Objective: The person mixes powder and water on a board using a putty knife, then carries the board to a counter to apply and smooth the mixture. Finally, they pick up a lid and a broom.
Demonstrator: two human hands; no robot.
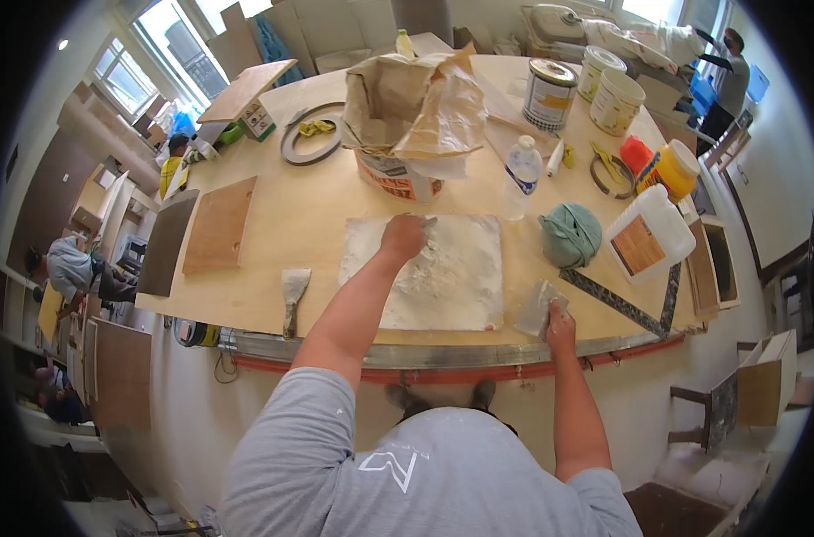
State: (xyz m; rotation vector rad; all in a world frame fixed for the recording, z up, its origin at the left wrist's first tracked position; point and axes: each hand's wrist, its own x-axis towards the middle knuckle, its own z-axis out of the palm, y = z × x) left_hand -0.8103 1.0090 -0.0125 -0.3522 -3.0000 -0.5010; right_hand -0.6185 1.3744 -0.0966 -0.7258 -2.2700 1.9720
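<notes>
A white powder-covered board [465, 277] lies at the front middle of the table, with a loose heap of pale powder [429, 273] on it. My left hand [403, 237] is closed over the board's far part; a small greyish edge shows beside its fingers, too little to name. My right hand [561, 328] grips a flat grey scraper [536, 306] just right of the board, at the table's front edge. Left of the board lies a putty knife [293, 295] with its handle toward me. Behind the board stands a bucket [398, 177] with an open brown paper bag [380, 107] in it.
On the right are a water bottle [521, 179], a green wrapped ball [571, 234], a white jug [651, 234], a black angle square [617, 302] and several cans. Wooden panels [221, 225] and edging-tape rolls [310, 134] lie left. Other people [71, 268] work at both sides.
</notes>
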